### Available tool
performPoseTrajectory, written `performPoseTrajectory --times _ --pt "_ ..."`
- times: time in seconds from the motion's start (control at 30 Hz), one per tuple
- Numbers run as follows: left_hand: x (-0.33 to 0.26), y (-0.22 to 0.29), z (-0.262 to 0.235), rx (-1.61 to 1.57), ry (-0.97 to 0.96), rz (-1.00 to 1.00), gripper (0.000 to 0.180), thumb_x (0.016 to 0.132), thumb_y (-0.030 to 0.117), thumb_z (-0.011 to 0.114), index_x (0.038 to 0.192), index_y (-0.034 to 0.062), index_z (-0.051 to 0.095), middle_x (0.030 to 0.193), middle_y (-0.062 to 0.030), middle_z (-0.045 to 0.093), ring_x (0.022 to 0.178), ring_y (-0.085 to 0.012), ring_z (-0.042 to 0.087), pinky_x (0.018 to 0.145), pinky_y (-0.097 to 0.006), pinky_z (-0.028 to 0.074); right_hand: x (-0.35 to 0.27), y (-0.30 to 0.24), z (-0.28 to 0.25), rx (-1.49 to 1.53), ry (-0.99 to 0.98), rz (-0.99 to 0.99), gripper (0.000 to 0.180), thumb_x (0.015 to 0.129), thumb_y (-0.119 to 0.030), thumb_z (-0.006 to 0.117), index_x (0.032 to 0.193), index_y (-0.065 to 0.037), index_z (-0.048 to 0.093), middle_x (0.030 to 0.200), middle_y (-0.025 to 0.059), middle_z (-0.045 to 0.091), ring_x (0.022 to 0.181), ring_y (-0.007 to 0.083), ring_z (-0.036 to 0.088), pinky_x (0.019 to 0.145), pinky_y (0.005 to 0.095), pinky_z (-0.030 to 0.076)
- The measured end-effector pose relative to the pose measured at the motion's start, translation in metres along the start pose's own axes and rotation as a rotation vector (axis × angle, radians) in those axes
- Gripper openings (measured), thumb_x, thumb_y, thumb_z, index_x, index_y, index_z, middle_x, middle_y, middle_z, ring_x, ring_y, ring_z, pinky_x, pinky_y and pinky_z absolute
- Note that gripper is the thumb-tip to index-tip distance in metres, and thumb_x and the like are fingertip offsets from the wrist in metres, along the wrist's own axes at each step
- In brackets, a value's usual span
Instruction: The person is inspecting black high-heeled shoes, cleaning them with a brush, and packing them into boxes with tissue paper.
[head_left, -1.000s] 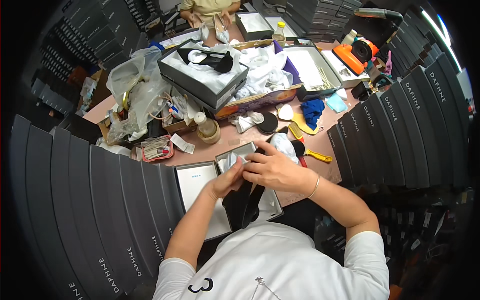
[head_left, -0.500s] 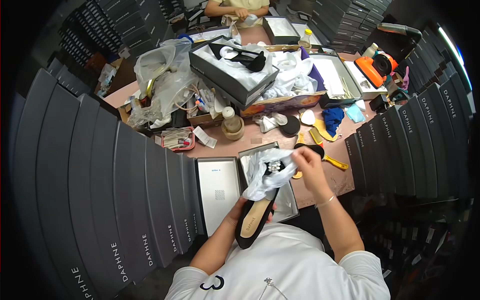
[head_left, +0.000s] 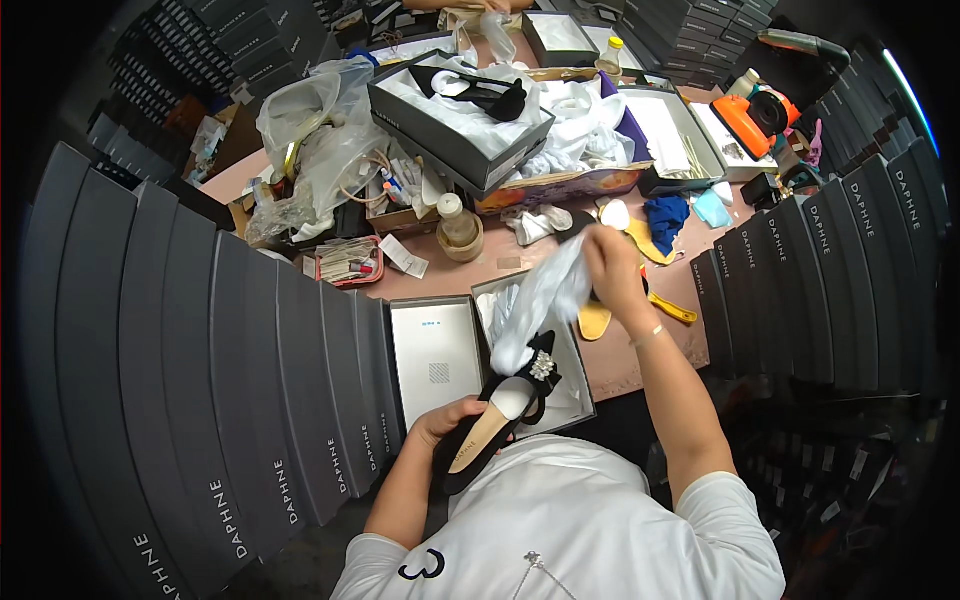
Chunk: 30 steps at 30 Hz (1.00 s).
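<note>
My left hand [head_left: 448, 418] grips a black flat shoe [head_left: 497, 415] with a tan insole and a jewelled ornament at its toe, held low near my chest. My right hand [head_left: 612, 265] is raised over the table and pinches a wad of white tissue paper [head_left: 538, 303] that trails down toward the shoe's toe. Under them an open grey shoebox [head_left: 578, 352] lined with white paper stands at the table's front edge. Its lid [head_left: 434, 355] lies face up to the left of it.
Stacks of dark grey shoeboxes [head_left: 250, 400] wall in both sides. A second open box [head_left: 440, 115] with black shoes, a plastic bag [head_left: 320, 130], a small bottle [head_left: 458, 220], yellow insoles [head_left: 650, 240], blue cloth [head_left: 665, 215] and an orange tool [head_left: 750, 120] crowd the table.
The shoe has come out of the box and down toward my chest in my left hand. My right hand has lifted and pulled the white tissue paper up and away to the right.
</note>
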<state>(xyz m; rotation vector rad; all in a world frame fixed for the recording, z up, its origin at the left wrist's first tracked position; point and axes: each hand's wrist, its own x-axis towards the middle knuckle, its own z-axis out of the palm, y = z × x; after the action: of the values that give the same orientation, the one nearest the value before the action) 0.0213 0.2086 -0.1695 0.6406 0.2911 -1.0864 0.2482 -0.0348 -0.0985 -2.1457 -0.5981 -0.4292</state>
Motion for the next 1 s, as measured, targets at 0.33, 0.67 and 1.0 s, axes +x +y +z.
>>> performPoseTrajectory --times 0.33,0.67,1.0 --pt "-0.002 -0.008 -0.071 -0.101 0.602 0.478 0.052 0.086 0.047 0.051 0.112 0.0030 0.060 0.100 -0.0102 0.066 0.086 -0.0219 0.064 0.078 -0.035 0.051 -0.111 0.011 0.038 -0.130 -0.839 0.370 0.039 0.086 -0.029 0.061 0.104 0.006 0.059 0.088 0.0288 0.064 0.088 0.0451 0.061 0.079 0.0498 0.048" --pt "0.024 0.018 -0.061 1.084 1.455 0.780 0.079 0.079 0.018 0.070 0.143 0.0030 0.026 0.134 -0.0247 0.038 0.122 -0.0412 0.041 0.104 -0.044 0.035 -0.188 -0.004 0.049 0.005 -0.827 0.477 0.077 0.080 -0.006 0.055 0.144 0.005 0.014 0.075 0.0307 0.059 0.069 0.0474 0.058 0.065 0.0503 0.047" --pt "0.021 0.043 -0.041 0.850 1.218 0.728 0.074 0.073 -0.006 0.058 0.140 0.0129 0.036 0.110 -0.0212 0.064 0.101 -0.0341 0.063 0.087 -0.038 0.049 -0.138 -0.065 0.035 0.262 -0.522 0.211 0.050 0.080 -0.011 0.068 0.126 0.001 0.051 0.122 0.0197 0.053 0.112 0.0372 0.051 0.095 0.0389 0.042"
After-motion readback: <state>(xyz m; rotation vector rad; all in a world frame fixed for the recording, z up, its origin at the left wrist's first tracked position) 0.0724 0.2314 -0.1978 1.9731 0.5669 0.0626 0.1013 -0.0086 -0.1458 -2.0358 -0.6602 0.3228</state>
